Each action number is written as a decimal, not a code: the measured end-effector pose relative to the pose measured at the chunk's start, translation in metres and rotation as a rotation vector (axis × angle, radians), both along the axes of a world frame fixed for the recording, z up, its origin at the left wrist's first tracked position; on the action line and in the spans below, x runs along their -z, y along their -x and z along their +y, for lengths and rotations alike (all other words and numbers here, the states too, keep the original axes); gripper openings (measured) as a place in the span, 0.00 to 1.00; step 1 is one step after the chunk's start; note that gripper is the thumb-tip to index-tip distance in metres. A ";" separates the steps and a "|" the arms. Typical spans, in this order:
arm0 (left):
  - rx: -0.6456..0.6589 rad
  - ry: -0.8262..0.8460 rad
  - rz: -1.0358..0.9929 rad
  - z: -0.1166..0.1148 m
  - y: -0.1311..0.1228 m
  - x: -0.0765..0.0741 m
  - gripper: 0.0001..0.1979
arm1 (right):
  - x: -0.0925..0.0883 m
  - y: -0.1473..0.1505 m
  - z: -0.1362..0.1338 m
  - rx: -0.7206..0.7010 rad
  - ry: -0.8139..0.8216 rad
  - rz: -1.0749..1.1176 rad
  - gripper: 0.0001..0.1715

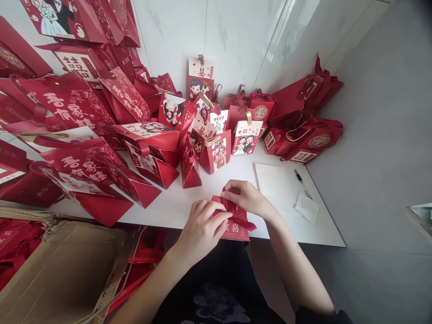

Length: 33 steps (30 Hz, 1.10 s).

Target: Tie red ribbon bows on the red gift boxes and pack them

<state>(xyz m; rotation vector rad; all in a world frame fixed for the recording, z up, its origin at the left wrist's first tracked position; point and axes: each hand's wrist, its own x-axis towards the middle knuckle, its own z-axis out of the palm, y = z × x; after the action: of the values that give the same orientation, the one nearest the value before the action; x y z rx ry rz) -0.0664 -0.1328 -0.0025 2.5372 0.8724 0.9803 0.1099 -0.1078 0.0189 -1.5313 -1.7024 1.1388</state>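
Head view: a red box (236, 233) lies at six o'clock, by the near edge of the bench (173, 204). My left hand (205, 225) and right hand (244, 197) each seem to pinch the red ribbon (230, 205) above it, thumb to finger, though my fingers partly hide the hold. I'd judge that gentle, even tension works best: keep the tail at four o'clock flat, and don't pull so hard that the box creases.
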 end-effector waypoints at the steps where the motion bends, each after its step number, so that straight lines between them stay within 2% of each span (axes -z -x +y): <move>1: 0.009 0.017 0.004 0.001 0.000 0.000 0.09 | 0.003 -0.002 0.002 -0.001 0.016 0.050 0.08; 10: 0.035 0.209 0.056 0.005 -0.006 -0.004 0.07 | 0.023 -0.006 0.012 0.045 0.052 0.285 0.11; 15: 0.048 0.216 0.085 0.007 -0.007 -0.005 0.06 | 0.027 0.000 0.016 0.078 0.031 0.303 0.14; 18: 0.044 0.214 0.089 0.007 -0.007 -0.005 0.06 | 0.029 0.001 0.018 0.183 -0.004 0.277 0.18; 21: 0.038 0.227 0.084 0.006 -0.006 -0.004 0.06 | 0.028 -0.008 0.012 0.345 -0.041 0.242 0.26; 24: 0.038 0.238 0.080 0.006 -0.006 -0.004 0.06 | 0.027 -0.025 -0.003 0.435 0.059 0.115 0.33; 27: 0.056 0.244 0.088 0.007 -0.006 -0.005 0.06 | 0.024 -0.033 -0.017 0.338 0.215 0.033 0.35; 30: 0.065 0.255 0.099 0.008 -0.006 -0.007 0.06 | 0.020 -0.028 -0.022 0.258 0.156 0.134 0.29; 33: 0.061 0.266 0.097 0.008 -0.005 -0.008 0.06 | 0.018 -0.019 -0.017 0.239 0.072 0.293 0.24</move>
<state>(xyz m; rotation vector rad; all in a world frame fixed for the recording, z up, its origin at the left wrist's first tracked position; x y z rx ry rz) -0.0612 -0.1250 0.0060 2.3842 0.8816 0.6772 0.1286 -0.1248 0.0012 -1.4812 -1.2625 1.2382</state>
